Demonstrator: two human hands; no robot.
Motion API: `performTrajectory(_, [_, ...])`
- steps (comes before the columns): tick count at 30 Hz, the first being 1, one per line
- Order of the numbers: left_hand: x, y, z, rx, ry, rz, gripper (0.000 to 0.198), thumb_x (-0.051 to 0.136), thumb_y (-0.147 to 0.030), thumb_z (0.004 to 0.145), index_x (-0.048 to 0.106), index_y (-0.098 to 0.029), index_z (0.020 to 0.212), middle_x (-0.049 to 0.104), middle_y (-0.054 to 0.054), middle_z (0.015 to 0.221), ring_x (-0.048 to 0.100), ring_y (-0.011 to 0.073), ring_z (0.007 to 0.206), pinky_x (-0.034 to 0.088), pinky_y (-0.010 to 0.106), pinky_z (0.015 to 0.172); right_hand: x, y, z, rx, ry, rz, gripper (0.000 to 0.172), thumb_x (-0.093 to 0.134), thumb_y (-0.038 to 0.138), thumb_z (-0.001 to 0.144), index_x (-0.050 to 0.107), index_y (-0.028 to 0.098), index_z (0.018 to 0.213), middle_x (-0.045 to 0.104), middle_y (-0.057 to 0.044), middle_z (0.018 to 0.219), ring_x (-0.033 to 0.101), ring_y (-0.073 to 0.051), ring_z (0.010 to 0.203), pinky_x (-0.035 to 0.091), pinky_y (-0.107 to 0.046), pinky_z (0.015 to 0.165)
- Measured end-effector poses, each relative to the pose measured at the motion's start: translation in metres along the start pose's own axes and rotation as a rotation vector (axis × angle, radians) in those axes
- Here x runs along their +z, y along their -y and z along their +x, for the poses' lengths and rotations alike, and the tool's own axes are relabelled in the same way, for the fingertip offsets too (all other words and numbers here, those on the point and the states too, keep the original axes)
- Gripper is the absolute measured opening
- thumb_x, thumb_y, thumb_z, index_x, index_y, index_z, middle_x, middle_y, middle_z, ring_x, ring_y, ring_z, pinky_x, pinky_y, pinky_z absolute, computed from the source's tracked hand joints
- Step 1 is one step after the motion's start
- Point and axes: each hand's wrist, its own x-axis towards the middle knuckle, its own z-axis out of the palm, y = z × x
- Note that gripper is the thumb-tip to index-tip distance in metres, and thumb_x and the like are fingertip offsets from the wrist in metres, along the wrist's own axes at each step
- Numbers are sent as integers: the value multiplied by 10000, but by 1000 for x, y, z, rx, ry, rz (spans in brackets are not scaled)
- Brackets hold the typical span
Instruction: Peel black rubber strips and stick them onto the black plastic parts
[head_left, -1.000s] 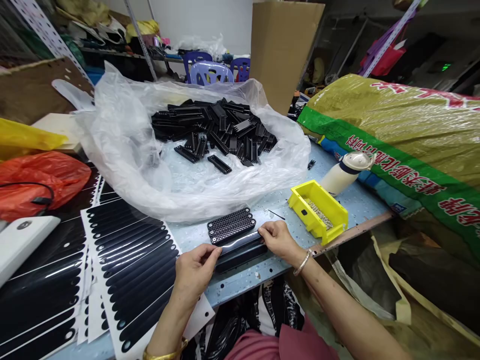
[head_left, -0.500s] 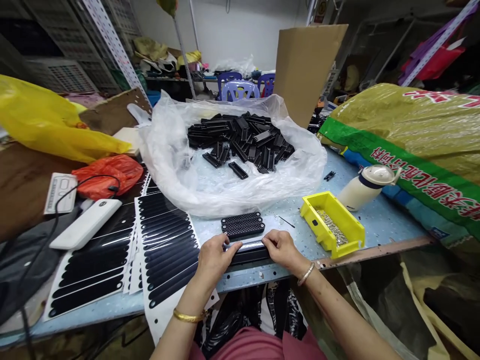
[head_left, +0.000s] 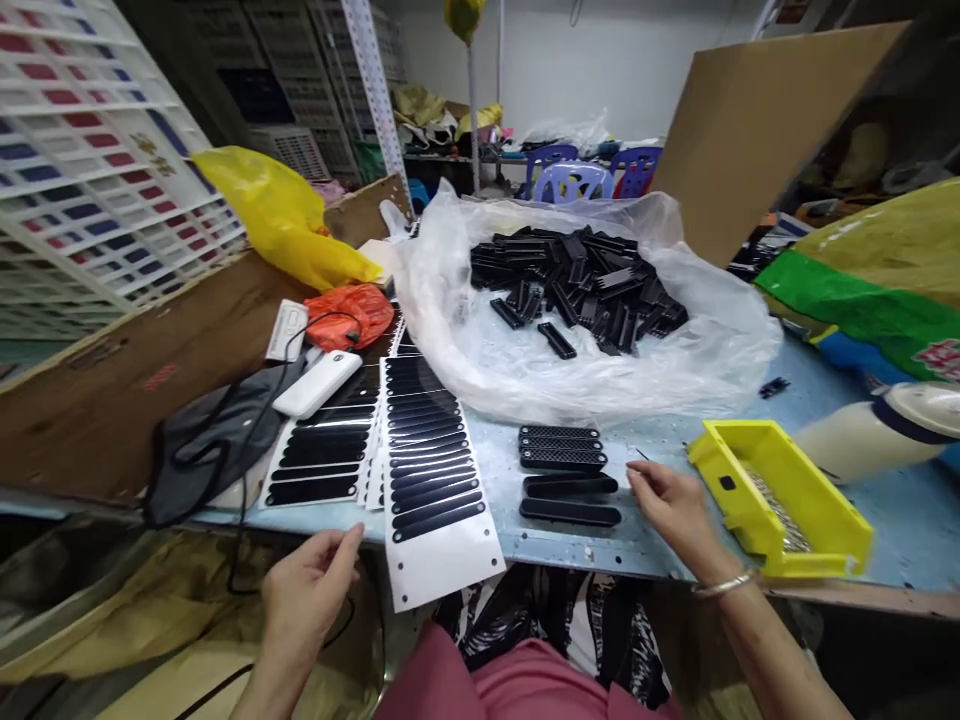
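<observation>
1. Your left hand (head_left: 309, 590) is loosely half-spread near the edge of the table (head_left: 637, 545), with nothing seen in its grasp; the sheet of black strips (head_left: 444, 572) lies to its right, apart from it.
2. Your right hand (head_left: 671, 508) is loosely curled, thumb and forefinger close together; I cannot tell whether they pinch anything; a thin dark stick (head_left: 643, 454) shows at their tips.
3. Between your hands, nearer the right, lie two smooth black pieces (head_left: 570, 513); patterned black pieces (head_left: 562, 460) sit just beyond them.
4. Right of your right hand stands the yellow bin (head_left: 742, 525).
</observation>
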Motion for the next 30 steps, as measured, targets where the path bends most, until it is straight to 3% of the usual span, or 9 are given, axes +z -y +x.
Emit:
performTrajectory(3, [9, 7, -17, -243, 124, -245, 503, 754, -641, 545, 681, -145, 591, 635, 43, 506, 594, 175, 439, 427, 234, 396, 0, 25, -5, -199, -92, -38, 249, 583, 354, 817, 720, 150, 776, 675, -51, 581, 593, -164, 453, 437, -254, 437])
performTrajectory(7, [26, 1, -28, -397, 196, -474, 544, 798, -637, 481, 697, -114, 590, 637, 54, 500, 562, 143, 425, 432, 221, 389, 9, 62, -10, -503, 86, -11, 157, 578, 227, 880, 728, 181, 873, 690, -41, 726, 644, -151, 619, 496, -238, 561])
performTrajectory(10, [30, -1, -29, -425, 195, -549, 519, 833, -590, 454, 701, -109, 595, 628, 39, 483, 538, 124, 409, 421, 208, 378, 19, 63, -6, -596, 111, -103, 168, 563, 202, 889, 726, 164, 881, 696, -69, 793, 662, -180, 719, 518, -272, 658])
performTrajectory(14, [29, 0, -28, -475, 215, -630, 464, 863, -523, 412, 663, -120, 528, 598, 14, 451, 495, 96, 379, 389, 190, 358, 28, 40, 3, -642, 154, -307, 247, 515, 242, 916, 729, 149, 835, 691, -78, 750, 651, -211, 683, 490, -311, 630])
performTrajectory(18, [25, 3, -36, -521, 310, -662, 423, 865, -480, 442, 644, -124, 503, 602, 26, 450, 503, 101, 378, 385, 190, 363, 31, 26, 10, -646, 250, -384, 294, 478, 269, 941, 724, 163, 819, 665, -62, 707, 632, -202, 652, 449, -297, 610])
performTrajectory(21, [25, 5, -42, -562, 329, -698, 415, 872, -471, 454, 672, -119, 544, 636, 43, 492, 532, 112, 402, 413, 203, 388, 31, 26, 16, -620, 331, -400, 322, 445, 267, 948, 702, 170, 779, 637, -58, 679, 619, -191, 641, 423, -282, 595])
performTrajectory(27, [32, 3, -40, -576, 255, -759, 405, 896, -416, 447, 727, -109, 652, 659, 34, 537, 555, 117, 456, 452, 211, 433, 29, 34, 27, -521, 491, -389, 375, 408, 250, 928, 589, 184, 606, 586, -39, 599, 555, -157, 558, 391, -271, 558])
performTrajectory(30, [34, 1, -39, -591, 243, -763, 391, 901, -395, 423, 711, -110, 613, 635, 19, 498, 536, 112, 435, 441, 210, 419, 27, 33, 30, -518, 484, -386, 365, 425, 268, 924, 641, 183, 643, 616, -43, 625, 574, -160, 573, 397, -273, 555])
